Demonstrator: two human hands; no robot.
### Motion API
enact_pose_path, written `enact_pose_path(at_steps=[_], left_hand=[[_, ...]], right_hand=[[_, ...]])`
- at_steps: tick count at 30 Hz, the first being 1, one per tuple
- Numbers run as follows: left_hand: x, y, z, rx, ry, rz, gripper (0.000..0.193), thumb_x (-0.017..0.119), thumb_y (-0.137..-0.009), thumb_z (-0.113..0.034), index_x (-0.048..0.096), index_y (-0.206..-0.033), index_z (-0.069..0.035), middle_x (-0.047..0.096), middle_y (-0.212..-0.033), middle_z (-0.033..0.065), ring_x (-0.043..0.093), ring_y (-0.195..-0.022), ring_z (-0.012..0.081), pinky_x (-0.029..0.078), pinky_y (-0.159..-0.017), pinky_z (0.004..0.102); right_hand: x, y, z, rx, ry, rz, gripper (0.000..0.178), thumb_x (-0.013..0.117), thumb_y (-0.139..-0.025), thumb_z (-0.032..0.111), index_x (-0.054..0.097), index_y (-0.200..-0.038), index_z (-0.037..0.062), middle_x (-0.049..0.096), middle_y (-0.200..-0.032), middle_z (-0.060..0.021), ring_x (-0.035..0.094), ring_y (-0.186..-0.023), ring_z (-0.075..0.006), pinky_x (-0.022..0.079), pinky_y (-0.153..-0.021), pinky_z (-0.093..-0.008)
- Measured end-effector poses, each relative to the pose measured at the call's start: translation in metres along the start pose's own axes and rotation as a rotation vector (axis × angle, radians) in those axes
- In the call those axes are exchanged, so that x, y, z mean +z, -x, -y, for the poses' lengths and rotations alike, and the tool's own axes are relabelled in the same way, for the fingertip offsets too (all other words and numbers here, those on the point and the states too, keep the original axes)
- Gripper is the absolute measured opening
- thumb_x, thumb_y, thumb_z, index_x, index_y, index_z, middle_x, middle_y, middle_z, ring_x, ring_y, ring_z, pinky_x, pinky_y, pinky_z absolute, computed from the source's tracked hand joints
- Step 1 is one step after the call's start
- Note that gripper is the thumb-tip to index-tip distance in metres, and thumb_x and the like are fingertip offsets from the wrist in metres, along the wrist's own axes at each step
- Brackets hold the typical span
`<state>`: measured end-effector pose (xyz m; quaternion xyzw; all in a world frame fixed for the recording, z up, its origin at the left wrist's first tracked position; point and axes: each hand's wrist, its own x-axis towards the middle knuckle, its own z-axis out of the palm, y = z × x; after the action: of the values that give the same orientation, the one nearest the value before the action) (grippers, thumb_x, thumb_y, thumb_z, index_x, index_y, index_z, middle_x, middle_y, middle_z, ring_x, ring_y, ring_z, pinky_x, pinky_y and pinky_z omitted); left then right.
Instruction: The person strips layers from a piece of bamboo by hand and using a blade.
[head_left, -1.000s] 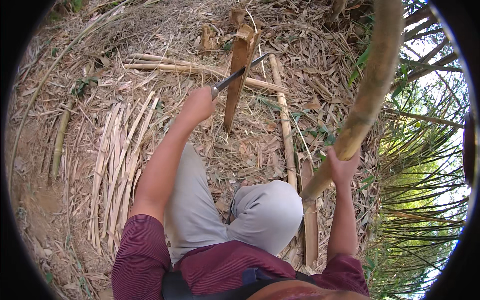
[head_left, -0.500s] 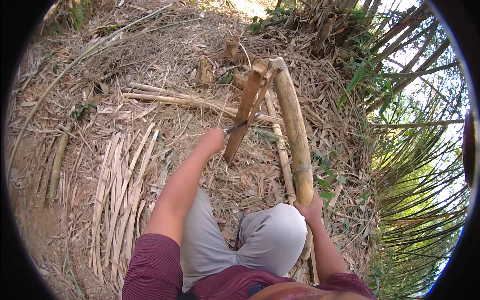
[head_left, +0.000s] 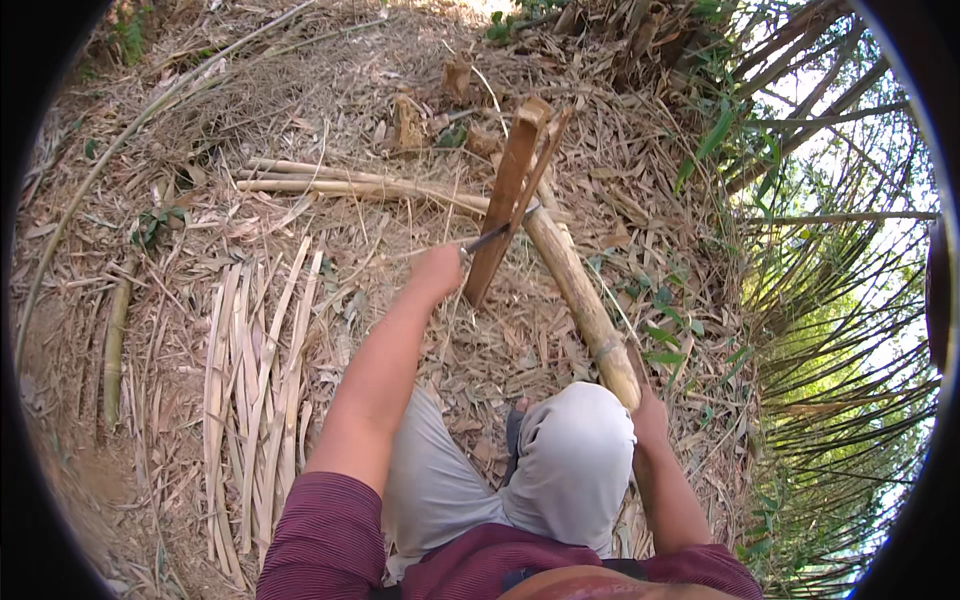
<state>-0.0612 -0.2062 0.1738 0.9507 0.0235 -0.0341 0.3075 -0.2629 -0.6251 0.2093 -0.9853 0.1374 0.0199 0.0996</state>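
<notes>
My left hand [head_left: 437,270] is closed around the handle of a knife [head_left: 492,236], whose blade reaches the forked wooden stake [head_left: 508,196] standing upright in the ground. My right hand [head_left: 648,415] grips the near end of a thick bamboo pole [head_left: 580,298]. The pole slants away from me, and its far end lies against the stake at the blade. I am crouched, my knees in light grey trousers just below both hands.
Several split bamboo strips [head_left: 250,370] lie side by side on the ground at my left. Long thin canes [head_left: 340,184] rest beyond the stake. Dry leaves cover the ground, cut stumps [head_left: 406,122] stand further back, and a bamboo thicket [head_left: 830,300] fills the right.
The bamboo pole, held up high at the right a second ago, has swung down and left until its far end meets the stake. My left hand has stayed at the knife.
</notes>
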Motion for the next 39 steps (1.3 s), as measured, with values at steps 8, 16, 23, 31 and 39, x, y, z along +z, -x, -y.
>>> enact_pose_path(at_steps=[8,16,23,31,39], left_hand=[[0.002,-0.003,0.023,0.013,-0.042,0.026,0.024,0.067,-0.089,-0.022,0.071,-0.105,-0.005,0.072,-0.104,0.0222,0.069,-0.097,0.0394,0.055,-0.086,0.0475],[-0.003,-0.007,0.024,-0.086,0.187,0.181,0.021,0.070,-0.089,-0.018,0.059,-0.094,0.000,0.065,-0.072,0.0156,0.064,-0.055,0.0286,0.052,-0.052,0.0435],[0.008,-0.018,0.010,0.045,0.105,0.194,0.020,0.068,-0.092,-0.018,0.058,-0.097,-0.001,0.062,-0.070,0.0129,0.061,-0.053,0.0237,0.050,-0.049,0.0386],[0.055,-0.038,0.019,0.100,-0.163,0.118,0.016,0.068,-0.086,-0.017,0.068,-0.092,-0.002,0.070,-0.090,0.0247,0.069,-0.089,0.0406,0.054,-0.081,0.0490],[0.055,-0.045,-0.006,0.006,-0.009,0.261,0.016,0.068,-0.088,-0.015,0.065,-0.091,0.000,0.067,-0.072,0.0189,0.068,-0.061,0.0316,0.055,-0.058,0.0437]], right_hand=[[-0.054,-0.005,0.002,-0.073,0.151,-0.070,0.083,0.079,-0.062,0.024,0.054,-0.137,0.0024,0.071,-0.092,-0.0270,0.070,-0.090,-0.0442,0.055,-0.082,-0.0494],[-0.089,-0.028,-0.002,-0.090,-0.244,-0.323,0.082,0.079,-0.069,0.020,0.048,-0.143,0.0002,0.071,-0.109,-0.0245,0.071,-0.098,-0.0381,0.054,-0.089,-0.0429],[-0.054,-0.045,0.047,-0.255,-0.544,-0.183,0.080,0.080,-0.073,0.023,0.043,-0.139,-0.0026,0.069,-0.104,-0.0262,0.070,-0.097,-0.0391,0.054,-0.087,-0.0448],[0.049,-0.064,0.005,-0.180,-0.277,0.163,0.086,0.083,-0.066,0.033,0.046,-0.138,0.0038,0.070,-0.104,-0.0288,0.067,-0.096,-0.0465,0.054,-0.084,-0.0510],[0.054,0.024,-0.093,0.009,-0.295,0.101,0.080,0.082,-0.071,0.032,0.048,-0.139,0.0065,0.070,-0.107,-0.0255,0.069,-0.098,-0.0449,0.054,-0.084,-0.0507]])
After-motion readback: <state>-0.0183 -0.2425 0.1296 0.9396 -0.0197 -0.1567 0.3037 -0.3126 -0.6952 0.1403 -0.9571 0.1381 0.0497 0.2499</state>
